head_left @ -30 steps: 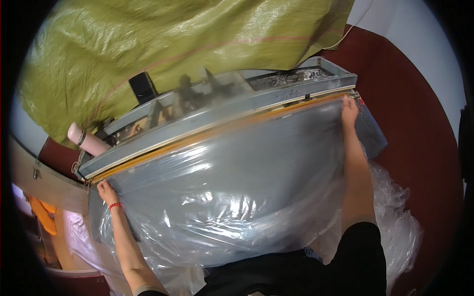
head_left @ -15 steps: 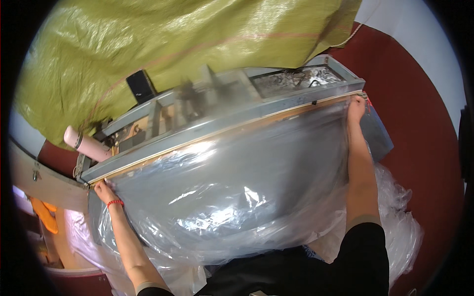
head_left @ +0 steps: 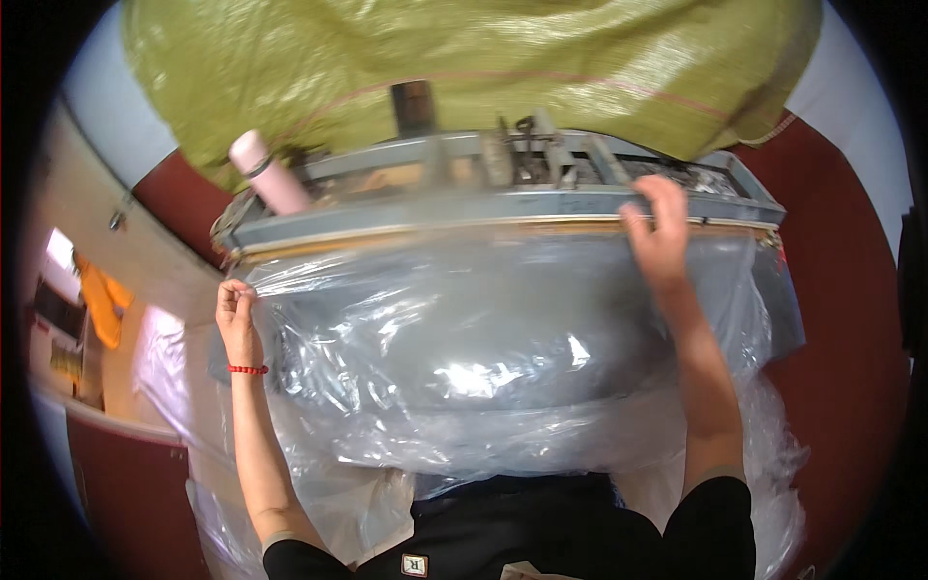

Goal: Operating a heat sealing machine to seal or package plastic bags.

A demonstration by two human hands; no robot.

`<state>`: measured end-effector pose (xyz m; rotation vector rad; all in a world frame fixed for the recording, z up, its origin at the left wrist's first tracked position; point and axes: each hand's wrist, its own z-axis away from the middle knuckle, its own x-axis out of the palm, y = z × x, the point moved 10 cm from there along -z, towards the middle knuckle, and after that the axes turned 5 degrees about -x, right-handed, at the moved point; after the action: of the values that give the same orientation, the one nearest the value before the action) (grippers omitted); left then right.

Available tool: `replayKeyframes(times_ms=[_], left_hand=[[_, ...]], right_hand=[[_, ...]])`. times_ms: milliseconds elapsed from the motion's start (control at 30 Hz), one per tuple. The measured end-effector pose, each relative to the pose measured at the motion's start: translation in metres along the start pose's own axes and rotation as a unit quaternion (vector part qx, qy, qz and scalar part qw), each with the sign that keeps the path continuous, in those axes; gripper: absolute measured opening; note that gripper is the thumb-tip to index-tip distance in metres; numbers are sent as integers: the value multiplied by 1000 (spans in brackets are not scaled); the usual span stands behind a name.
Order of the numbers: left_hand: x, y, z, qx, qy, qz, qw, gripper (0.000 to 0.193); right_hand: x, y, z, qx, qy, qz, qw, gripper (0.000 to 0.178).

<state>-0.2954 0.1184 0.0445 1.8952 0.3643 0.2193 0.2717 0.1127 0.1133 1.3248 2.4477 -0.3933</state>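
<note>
A sheet of clear plastic film (head_left: 416,338) lies over a dark grey surface and hangs toward my body in creases. At its upper left corner my left hand (head_left: 238,314), with a red bead bracelet on the wrist, pinches the film between thumb and fingers. Farther right, my right hand (head_left: 661,227) is raised with its fingers apart and holds nothing. It is over the wooden strip and the front rail of a grey metal frame (head_left: 387,211); whether it touches them I cannot tell.
A pink flask (head_left: 269,174) leans at the frame's left end, and a dark phone (head_left: 414,106) is behind it. Metal tools (head_left: 527,145) sit in the frame's compartments. Yellow-green woven sheeting (head_left: 483,58) covers the back. At the left is an open door (head_left: 135,213).
My right hand has left the film's right corner and moved left over the frame, fingers opening. My left hand still holds the film's left corner. The view has turned.
</note>
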Motion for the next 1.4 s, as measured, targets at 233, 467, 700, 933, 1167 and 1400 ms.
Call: replayKeyframes(times_ms=[233, 467, 700, 933, 1167, 1400], left_hand=[[-118, -7, 28, 15, 104, -261, 960, 20], [-51, -41, 121, 109, -106, -546, 824, 38], [-12, 2, 139, 63, -23, -302, 951, 31], [-1, -76, 195, -344, -244, -354, 834, 54], [74, -33, 236, -399, -198, 202, 873, 59], [80, 68, 147, -145, -239, 246, 928, 55]], right_hand=[[93, -56, 75, 214, -299, -305, 879, 14], [-88, 128, 171, 339, -168, -47, 925, 15], [-215, 232, 260, 367, -160, 82, 913, 20], [-227, 240, 269, 363, -139, 77, 918, 23], [-226, 239, 272, 349, -139, 111, 920, 22], [-228, 227, 266, 374, -128, 110, 912, 21]])
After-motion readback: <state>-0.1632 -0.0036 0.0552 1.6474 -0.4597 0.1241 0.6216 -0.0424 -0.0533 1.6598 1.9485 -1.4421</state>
